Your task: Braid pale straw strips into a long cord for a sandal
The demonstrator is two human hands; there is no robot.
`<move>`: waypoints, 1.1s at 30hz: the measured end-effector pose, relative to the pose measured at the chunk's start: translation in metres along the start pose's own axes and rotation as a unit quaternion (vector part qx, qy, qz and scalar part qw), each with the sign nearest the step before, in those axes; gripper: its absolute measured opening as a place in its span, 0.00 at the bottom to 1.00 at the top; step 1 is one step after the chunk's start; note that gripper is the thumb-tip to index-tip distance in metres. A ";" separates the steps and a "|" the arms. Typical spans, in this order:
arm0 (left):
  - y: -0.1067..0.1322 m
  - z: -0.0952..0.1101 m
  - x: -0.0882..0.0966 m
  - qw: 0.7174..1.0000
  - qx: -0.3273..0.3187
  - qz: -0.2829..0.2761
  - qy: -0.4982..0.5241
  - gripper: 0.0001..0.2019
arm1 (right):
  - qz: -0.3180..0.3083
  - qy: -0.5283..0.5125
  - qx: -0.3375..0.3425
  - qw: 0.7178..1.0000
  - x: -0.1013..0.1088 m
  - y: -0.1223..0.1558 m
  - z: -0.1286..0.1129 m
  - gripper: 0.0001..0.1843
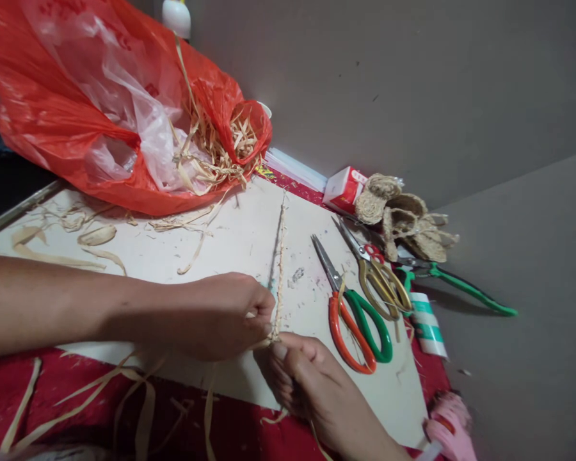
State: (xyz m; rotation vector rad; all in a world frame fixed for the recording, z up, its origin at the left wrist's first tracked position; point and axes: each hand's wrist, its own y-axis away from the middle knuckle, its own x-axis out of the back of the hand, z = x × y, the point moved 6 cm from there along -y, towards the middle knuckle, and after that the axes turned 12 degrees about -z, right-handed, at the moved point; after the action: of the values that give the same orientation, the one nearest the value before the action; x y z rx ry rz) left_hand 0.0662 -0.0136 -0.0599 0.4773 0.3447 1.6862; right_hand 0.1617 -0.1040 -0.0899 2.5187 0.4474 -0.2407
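A thin braided straw cord (281,256) runs across the white board (240,237) from near the red bag down to my hands. My left hand (221,317) is closed, pinching the near end of the braid. My right hand (302,378) is closed too, thumb and fingers pinching the same end from below. Loose flat straw strips (139,397) trail from the braid's end over the red cloth beneath my hands.
A red plastic bag (77,96) spilling straw lies at the back left. Right of the braid lie red-and-green scissors (360,320), gold-handled scissors (379,275), green-handled pliers (461,288), woven straw pieces (403,214), a small red-and-white box (344,187) and a green-and-white roll (427,323).
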 end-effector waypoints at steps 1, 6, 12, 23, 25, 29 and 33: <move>0.002 0.001 0.000 1.000 -0.005 0.006 -0.016 0.05 | 0.001 0.002 -0.003 1.000 0.000 0.000 0.000 0.25; 0.018 0.017 -0.009 0.969 -0.097 0.075 -0.216 0.08 | 0.013 -0.022 -0.011 1.000 -0.002 0.001 0.002 0.24; 0.040 0.034 -0.035 0.869 -0.218 0.071 -0.438 0.07 | 0.023 -0.132 0.005 0.991 -0.010 0.000 0.002 0.26; 0.043 0.037 -0.059 0.741 -0.289 0.038 -0.605 0.18 | 0.039 -0.164 0.020 0.985 -0.012 0.001 0.001 0.24; 0.044 0.037 -0.061 0.712 -0.293 0.065 -0.635 0.17 | 0.041 -0.150 0.016 0.988 -0.012 0.000 0.003 0.23; 0.046 0.034 -0.064 0.665 -0.291 0.159 -0.669 0.12 | 0.039 -0.123 0.010 0.992 -0.011 -0.001 0.007 0.23; 0.046 0.031 -0.068 0.654 -0.291 0.178 -0.675 0.12 | 0.033 -0.113 0.011 0.993 -0.011 -0.002 0.010 0.21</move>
State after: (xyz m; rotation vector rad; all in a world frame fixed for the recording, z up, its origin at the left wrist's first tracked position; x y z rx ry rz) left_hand 0.0508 -0.0896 -0.0193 1.1853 -1.4302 1.2307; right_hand 0.1499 -0.1113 -0.0959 2.4844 0.2729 -0.5012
